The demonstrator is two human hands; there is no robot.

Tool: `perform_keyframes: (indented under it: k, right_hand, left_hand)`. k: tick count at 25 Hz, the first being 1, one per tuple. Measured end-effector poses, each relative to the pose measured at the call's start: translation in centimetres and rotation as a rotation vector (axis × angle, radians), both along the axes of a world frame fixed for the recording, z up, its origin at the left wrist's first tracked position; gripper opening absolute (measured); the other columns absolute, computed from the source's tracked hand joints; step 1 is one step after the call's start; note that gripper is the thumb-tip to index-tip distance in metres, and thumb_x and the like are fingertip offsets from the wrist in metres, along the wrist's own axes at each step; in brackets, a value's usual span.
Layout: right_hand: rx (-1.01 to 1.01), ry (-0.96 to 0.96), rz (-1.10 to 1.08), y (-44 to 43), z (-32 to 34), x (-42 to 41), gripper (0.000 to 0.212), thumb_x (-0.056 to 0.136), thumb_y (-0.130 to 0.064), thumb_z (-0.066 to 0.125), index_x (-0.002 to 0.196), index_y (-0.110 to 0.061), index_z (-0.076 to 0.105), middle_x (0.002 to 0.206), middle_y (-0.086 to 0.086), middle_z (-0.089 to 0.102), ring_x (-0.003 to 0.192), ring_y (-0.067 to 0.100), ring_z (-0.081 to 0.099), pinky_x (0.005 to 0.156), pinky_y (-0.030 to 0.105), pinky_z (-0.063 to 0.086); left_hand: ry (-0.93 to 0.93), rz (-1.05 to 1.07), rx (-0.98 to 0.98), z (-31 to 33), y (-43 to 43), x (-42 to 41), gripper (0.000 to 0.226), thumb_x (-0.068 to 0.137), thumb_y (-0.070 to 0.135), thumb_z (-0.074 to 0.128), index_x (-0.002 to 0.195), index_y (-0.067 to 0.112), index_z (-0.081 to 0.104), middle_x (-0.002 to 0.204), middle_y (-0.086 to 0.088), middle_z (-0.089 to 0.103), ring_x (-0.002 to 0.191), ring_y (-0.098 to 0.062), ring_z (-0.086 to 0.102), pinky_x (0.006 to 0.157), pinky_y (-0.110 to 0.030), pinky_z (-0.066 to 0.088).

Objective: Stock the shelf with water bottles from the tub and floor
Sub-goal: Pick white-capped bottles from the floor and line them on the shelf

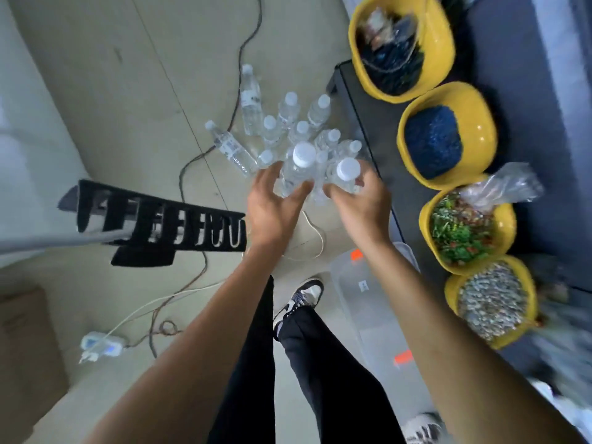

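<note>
Several clear water bottles with white caps stand clustered on the pale floor by the dark shelf; two more lie on their sides at the cluster's left. My left hand grips one upright bottle around its body. My right hand grips a second bottle just to the right. Both bottles are lifted above the cluster, caps toward me. A clear plastic tub sits on the floor under my right forearm, beside the shelf.
Four yellow bowls with mixed contents line the dark shelf top on the right. Cables and a power strip run across the floor at left. A black rack juts in from the left. A cardboard box sits lower left.
</note>
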State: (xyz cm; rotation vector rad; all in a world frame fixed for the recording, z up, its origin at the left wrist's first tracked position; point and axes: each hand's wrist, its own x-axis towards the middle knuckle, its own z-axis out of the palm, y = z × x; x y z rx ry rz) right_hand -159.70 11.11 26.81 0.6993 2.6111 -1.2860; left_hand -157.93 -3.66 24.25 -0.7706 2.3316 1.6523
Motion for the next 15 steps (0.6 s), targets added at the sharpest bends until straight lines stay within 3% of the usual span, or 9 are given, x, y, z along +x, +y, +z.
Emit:
perform_keyframes:
  k: [4,9,12,15]
  right_hand:
    - [-0.042,0.163,-0.034,1.8,16.7,-0.9,0.032,0.071,-0.034,0.082,0.098,-0.027,0.065,0.091,-0.006,0.072,0.086,0.015,0.065,0.077,0.037,0.054]
    - [-0.128,0.360,-0.116,6.0,36.0,-2.1,0.022,0.067,-0.037,0.081,0.084,-0.038,0.067,0.080,-0.013,0.072,0.077,0.015,0.071,0.064,0.051,0.061]
    - [-0.144,0.451,-0.105,9.5,45.6,-2.6,0.030,0.068,-0.039,0.081,0.090,-0.022,0.069,0.089,0.010,0.074,0.083,0.030,0.073,0.066,0.059,0.058]
    - [-0.080,0.501,-0.095,13.6,53.1,-3.3,0.051,0.068,-0.046,0.081,0.098,-0.007,0.067,0.105,0.029,0.066,0.093,0.044,0.069,0.066,0.063,0.057]
  left_hand:
    - [0.199,-0.005,0.056,16.6,1.8,-3.1,0.058,0.075,0.053,0.081,0.122,0.020,0.070,0.112,0.008,0.064,0.105,-0.005,0.062,0.086,-0.015,0.048]
    - [0.448,-0.097,0.096,36.6,5.5,-6.8,0.041,0.073,0.050,0.082,0.105,0.024,0.075,0.101,0.006,0.067,0.093,-0.005,0.066,0.080,-0.022,0.053]
    - [0.563,-0.121,0.160,46.7,8.5,-7.9,0.030,0.071,0.049,0.083,0.091,0.028,0.075,0.093,0.003,0.071,0.077,-0.007,0.066,0.072,-0.030,0.054]
    - [0.667,-0.180,0.254,53.8,11.7,-9.3,0.023,0.071,0.049,0.083,0.077,0.029,0.072,0.071,0.011,0.056,0.059,-0.004,0.049,0.061,-0.024,0.039]
